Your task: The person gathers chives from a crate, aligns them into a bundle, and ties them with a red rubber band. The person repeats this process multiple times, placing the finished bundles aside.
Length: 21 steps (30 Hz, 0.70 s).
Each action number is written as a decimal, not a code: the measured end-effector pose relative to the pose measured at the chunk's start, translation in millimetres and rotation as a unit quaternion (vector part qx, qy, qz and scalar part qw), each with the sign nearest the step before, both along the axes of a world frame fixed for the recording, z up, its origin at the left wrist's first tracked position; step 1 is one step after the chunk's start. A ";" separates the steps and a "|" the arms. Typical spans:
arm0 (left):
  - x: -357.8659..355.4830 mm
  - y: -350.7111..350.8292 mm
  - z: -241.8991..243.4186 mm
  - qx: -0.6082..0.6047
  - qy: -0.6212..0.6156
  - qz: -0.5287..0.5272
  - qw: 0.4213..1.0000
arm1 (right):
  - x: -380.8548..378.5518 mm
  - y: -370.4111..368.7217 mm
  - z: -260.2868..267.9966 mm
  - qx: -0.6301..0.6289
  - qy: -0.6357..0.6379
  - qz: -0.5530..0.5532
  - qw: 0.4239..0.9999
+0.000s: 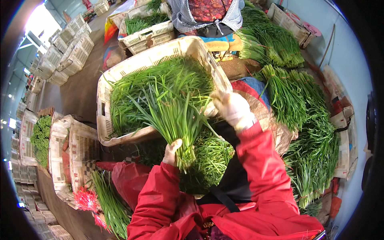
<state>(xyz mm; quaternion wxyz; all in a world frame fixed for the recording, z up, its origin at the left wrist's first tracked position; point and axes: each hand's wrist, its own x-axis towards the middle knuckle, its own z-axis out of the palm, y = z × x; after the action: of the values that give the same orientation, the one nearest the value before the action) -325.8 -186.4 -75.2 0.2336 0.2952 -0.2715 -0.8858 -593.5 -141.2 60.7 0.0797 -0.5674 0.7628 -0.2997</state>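
My left hand (172,151) grips a bunch of garlic chives (177,120) by its lower stems, with the long leaves fanning up and away from me. Behind the bunch stands a large white plastic crate (105,90) with loose green leaves (150,75) in it. My right hand (232,108), pale and blurred by motion, is right of the bunch, beside the crate's near right corner. Whether its fingers hold any leaves cannot be made out. Below the bunch, more loose leaves (213,156) lie between my legs.
Tied chive bunches (288,96) are heaped along the right, near the wall. Another person (210,15) sits beyond the crate, beside a second crate (150,39) of greens. At left are white crates (84,144), red ties (85,198) and a chive pile (109,204).
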 end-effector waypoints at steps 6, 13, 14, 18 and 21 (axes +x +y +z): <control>20.6 7.4 8.5 0.025 0.017 -0.018 0.999 | -38.0 -121.7 -75.7 0.143 -0.253 0.082 0.953; 31.4 5.1 2.7 0.067 0.038 -0.018 0.997 | -32.3 -156.4 -115.0 0.131 -0.402 0.129 0.897; 32.2 3.1 -0.5 0.075 0.039 -0.027 0.996 | -38.9 -154.9 -110.6 0.119 -0.464 0.116 0.870; 36.2 0.2 -11.5 0.073 0.083 -0.040 0.993 | -82.4 -135.1 -85.1 -0.017 -0.538 0.036 0.842; 37.9 0.6 -15.1 0.075 0.087 -0.047 0.992 | -101.9 -124.6 -78.1 -0.050 -0.539 -0.005 0.841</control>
<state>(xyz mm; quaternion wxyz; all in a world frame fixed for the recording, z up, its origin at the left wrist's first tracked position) -287.9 -185.8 -90.4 0.1914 0.2205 -0.1966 -0.9360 -695.5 -265.8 -17.4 0.4479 -0.3156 0.5864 -0.5966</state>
